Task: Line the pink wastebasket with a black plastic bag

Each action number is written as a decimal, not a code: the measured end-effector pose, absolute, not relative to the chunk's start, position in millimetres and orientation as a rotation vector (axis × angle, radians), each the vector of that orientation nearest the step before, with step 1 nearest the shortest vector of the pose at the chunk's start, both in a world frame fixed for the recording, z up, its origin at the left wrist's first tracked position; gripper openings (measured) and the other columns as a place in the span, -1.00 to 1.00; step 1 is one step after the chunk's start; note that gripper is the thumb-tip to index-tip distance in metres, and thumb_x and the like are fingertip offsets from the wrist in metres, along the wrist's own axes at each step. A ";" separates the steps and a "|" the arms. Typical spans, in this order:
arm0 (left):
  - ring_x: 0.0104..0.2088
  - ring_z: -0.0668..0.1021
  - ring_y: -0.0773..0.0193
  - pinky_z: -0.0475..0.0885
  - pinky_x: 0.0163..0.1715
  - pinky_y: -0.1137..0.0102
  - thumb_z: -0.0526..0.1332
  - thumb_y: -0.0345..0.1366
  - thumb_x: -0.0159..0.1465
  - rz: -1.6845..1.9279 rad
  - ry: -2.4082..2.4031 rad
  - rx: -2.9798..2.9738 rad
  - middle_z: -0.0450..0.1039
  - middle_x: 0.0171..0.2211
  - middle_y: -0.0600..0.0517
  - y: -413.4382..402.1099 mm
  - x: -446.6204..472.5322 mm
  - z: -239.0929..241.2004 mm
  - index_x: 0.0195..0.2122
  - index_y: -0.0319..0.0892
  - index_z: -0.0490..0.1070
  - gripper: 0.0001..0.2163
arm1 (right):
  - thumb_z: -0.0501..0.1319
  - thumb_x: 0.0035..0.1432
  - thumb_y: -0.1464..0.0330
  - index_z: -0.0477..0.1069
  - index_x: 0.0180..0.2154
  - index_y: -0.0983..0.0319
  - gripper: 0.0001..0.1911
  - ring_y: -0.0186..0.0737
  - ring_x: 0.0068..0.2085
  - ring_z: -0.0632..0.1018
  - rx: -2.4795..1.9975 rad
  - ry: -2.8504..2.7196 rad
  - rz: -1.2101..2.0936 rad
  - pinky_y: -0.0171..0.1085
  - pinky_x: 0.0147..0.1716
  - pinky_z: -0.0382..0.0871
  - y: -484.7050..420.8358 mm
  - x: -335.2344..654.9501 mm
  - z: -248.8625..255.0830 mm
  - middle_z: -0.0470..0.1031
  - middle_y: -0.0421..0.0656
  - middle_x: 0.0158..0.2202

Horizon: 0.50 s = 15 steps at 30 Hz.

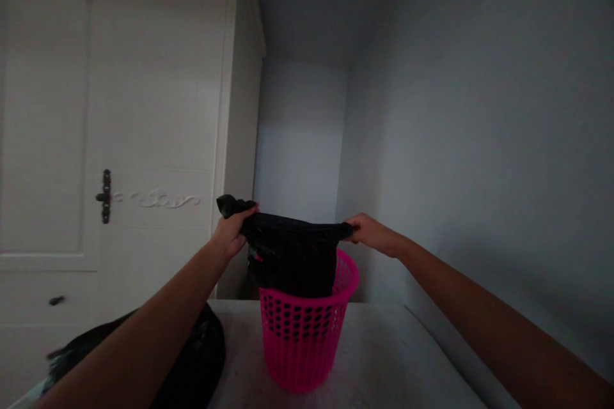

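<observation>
A black plastic bag (297,255) is stretched between my two hands, its lower part down inside a bright pink perforated basket (302,358). My left hand (233,230) is closed on the bag's left upper edge, with a bunched end of plastic sticking out beyond the fingers. On the other side, my right hand (369,232) pinches the right upper corner, above and slightly outside the basket's rim. The bag's top edge is pulled nearly straight. Through the basket's upper holes dark plastic shows. The basket stands upright.
The basket rests on a pale flat surface (384,358). Another black plastic bag (201,358) lies at the lower left, partly behind my left forearm. A white wardrobe (163,108) with a dark handle stands at left, and a grey wall (470,128) runs along the right.
</observation>
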<state>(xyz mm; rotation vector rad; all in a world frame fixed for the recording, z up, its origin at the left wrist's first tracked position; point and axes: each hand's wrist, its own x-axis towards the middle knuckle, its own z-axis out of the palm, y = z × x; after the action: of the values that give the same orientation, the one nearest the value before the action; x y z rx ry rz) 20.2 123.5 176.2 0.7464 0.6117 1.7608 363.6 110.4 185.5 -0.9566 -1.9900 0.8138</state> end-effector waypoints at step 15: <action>-0.68 0.36 0.48 0.35 -0.61 0.53 0.53 -0.25 0.16 1.485 0.614 1.041 0.51 -0.50 0.10 99.8 81.3 159.4 -0.12 -0.18 0.56 -0.70 | 0.26 0.23 0.11 0.23 -0.41 0.12 -0.68 -0.37 -0.62 0.26 -0.760 -1.120 1.149 -0.34 -0.54 0.27 141.5 244.7 139.7 0.27 -0.36 -0.62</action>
<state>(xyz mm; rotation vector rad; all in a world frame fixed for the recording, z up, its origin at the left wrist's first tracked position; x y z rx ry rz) 81.3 99.8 159.4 1.0408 0.6138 1.4850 244.7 141.5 139.7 -0.7598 -1.1199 1.1488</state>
